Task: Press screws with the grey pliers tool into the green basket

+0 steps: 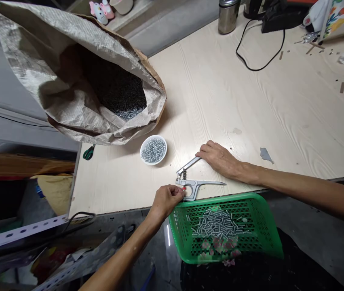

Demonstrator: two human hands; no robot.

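A grey metal pair of hand-press pliers [191, 184], with a coil spring and a red part at its jaw, lies at the table's front edge. My right hand [217, 157] is closed on the end of its raised upper handle; the lower handle points right. At the jaw, my left hand [168, 199] pinches finger and thumb together, and what is between them is too small to make out. Just below, a green plastic basket [176, 236] holds many small silvery spring-like pieces [217, 222]. A white bowl [143, 157] of similar, shorter-looking pieces stands behind my left hand.
A big woven sack [68, 109], its mouth gaping, leans at the left with a mass of small metal pieces inside. Green-handled scissors [89, 152] lie at the table's left edge. Toward the back are a metal canister [228, 18] and a black cable [259, 69].
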